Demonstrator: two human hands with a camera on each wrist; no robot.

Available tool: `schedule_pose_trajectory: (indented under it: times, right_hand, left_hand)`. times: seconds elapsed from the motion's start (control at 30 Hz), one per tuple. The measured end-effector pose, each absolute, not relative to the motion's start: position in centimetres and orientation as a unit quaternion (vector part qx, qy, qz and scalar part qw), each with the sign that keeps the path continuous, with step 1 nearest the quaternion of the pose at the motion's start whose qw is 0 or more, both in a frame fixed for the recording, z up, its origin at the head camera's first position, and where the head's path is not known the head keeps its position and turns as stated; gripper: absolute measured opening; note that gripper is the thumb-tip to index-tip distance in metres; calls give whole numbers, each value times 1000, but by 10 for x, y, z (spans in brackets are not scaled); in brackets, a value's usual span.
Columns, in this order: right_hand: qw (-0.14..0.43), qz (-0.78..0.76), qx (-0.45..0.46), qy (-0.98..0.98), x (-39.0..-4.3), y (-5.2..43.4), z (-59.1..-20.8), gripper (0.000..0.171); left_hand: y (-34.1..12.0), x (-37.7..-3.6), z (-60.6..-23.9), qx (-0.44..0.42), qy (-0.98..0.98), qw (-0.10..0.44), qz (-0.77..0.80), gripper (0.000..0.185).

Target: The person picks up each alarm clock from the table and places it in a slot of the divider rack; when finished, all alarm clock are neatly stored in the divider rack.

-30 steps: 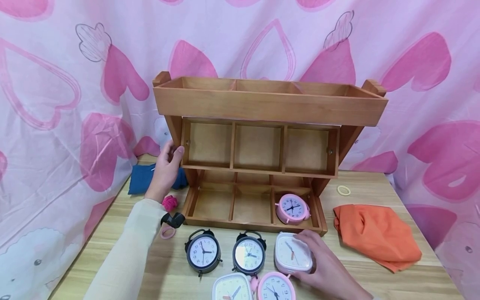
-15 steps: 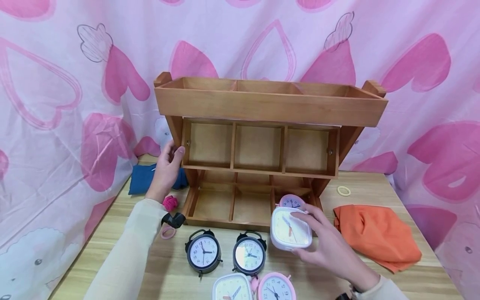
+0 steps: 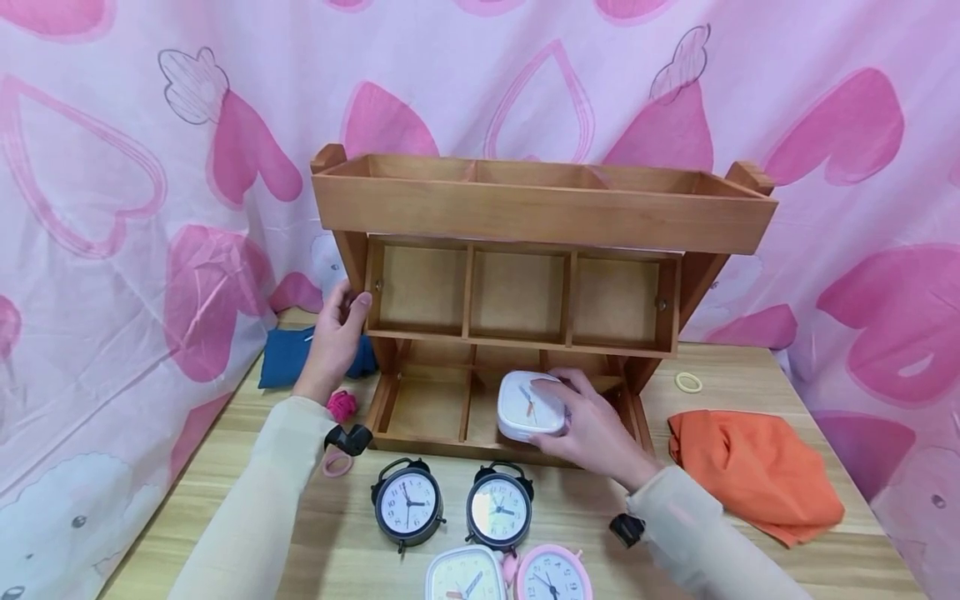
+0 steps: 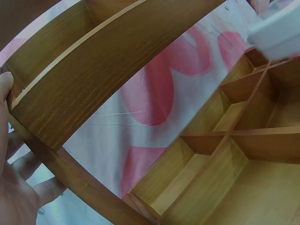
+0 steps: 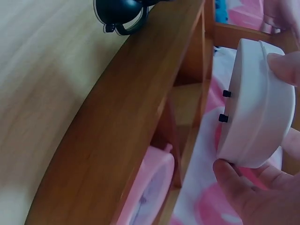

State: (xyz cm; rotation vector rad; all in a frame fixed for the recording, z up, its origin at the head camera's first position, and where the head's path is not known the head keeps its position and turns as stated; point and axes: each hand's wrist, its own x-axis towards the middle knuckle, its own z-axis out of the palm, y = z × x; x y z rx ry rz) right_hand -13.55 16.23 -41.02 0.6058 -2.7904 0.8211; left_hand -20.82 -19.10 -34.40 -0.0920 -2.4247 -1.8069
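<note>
A tiered wooden shelf rack (image 3: pixel 540 210) with divided trays stands at the back of the table. My left hand (image 3: pixel 332 346) grips its left side post, thumb at the middle tray's end and fingers behind. In my right hand (image 3: pixel 596 427) is a white square alarm clock (image 3: pixel 525 407), pinched by its sides, dial toward the head camera. It hangs over the bottom tray's middle compartment; two black knobs show on its back in the right wrist view. A pink alarm clock (image 5: pixel 149 187) sits in the bottom right compartment, hidden in the head view behind my right hand.
Two black twin-bell clocks (image 3: pixel 407 504) stand before the rack, with a pale square clock (image 3: pixel 465 575) and a pink clock (image 3: pixel 553 573) nearer. Orange cloth (image 3: pixel 750 471) and a yellow ring (image 3: pixel 687 382) lie right; blue cloth (image 3: pixel 283 358), a pink scrunchie (image 3: pixel 342 406) and a pink ring (image 3: pixel 337 463) left.
My right hand has lifted the white square clock off the table and carried it up and left, past the pink clock, to the bottom tray's middle. My left hand stays on the rack.
</note>
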Motion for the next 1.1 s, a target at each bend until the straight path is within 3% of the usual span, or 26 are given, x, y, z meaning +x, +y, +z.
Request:
schedule_pose_trajectory:
  times: [0.33,0.57,0.77,0.97,1.1]
  right_hand:
    - [23,287,215,-933,-159,137,-423,68]
    - [24,240,227,-944,-166,128,-435,66]
    - [5,208,227,-951,-167,124,-439,65]
    - [-27,207,224,-952,-164,127,-435,52]
    - [-15,236,227,-945,-156,135,-429,50]
  left_hand:
    - [-196,-218,-357,-33,-799,66,-597,65]
    - [-201,-228,-371,-37,-799,78,-595,68]
    - [-200,-227,-368,-36,-803,79,-590,68]
    - [-199,-224,-366,-34,-801,76,-592,68]
    - [-201,-227,-370,-36,-803,80,-589,69]
